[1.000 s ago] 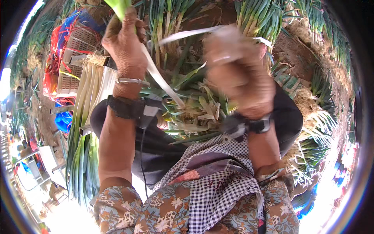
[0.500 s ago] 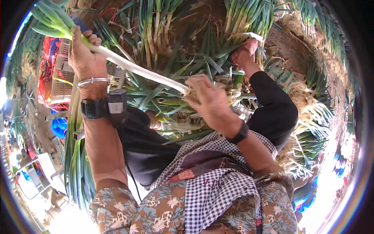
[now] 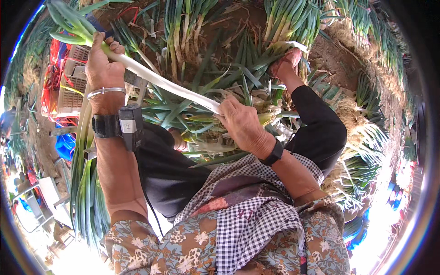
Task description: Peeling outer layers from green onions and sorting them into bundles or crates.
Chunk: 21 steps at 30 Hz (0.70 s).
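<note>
A long leek with a white stem and green leaves stretches slantwise between my two hands. My left hand, at the upper left, is wrapped round it where the white meets the green. At the stem's root end, my right hand has its fingers closed on the tip, and the roots themselves are hidden by them. Below the stem lies a heap of loose green leaves and peelings on the ground between my legs.
Bundles of leeks stand beyond my feet, with a rooty pile to the right. On the left are a beige plastic crate with red and orange ties, and more long leeks hanging beside my left arm.
My right hand, blurred and spread near the root end before, now grips the tip of the stem. The left hand keeps its hold and has shifted slightly.
</note>
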### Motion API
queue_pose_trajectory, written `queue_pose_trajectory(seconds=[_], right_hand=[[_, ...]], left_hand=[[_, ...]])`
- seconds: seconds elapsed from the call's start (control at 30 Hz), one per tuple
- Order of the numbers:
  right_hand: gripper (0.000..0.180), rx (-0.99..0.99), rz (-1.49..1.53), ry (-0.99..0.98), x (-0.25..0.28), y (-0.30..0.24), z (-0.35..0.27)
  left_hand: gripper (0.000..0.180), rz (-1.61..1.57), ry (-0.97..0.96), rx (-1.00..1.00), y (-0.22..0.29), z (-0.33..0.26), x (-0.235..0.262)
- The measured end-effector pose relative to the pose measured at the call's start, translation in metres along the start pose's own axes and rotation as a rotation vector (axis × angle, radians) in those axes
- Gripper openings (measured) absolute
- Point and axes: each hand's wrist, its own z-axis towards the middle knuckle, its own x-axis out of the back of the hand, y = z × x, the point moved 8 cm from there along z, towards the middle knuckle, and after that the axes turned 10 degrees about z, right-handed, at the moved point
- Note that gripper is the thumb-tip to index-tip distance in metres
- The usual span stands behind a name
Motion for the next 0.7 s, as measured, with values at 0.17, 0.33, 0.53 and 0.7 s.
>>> queue_pose_trajectory(seconds=[0.17,0.33,0.53,0.7], right_hand=[[0.025,-0.016,0.043,0.101,0.012,0.008,-0.001],[0.038,-0.073,0.098,0.052,0.022,0.016,0.002],[0.046,-0.009,0.518,0.092,0.025,-0.019,0.011],[0.036,-0.140,0.716,0.160,0.030,0.001,0.008]], left_hand=[[0.023,-0.027,-0.006,0.183,-0.008,-0.001,0.000],[0.021,-0.106,0.061,0.171,-0.013,-0.016,-0.022],[0.015,-0.236,-0.342,0.006,0.001,-0.004,-0.023],[0.015,-0.251,-0.387,0.023,0.009,0.000,-0.025]])
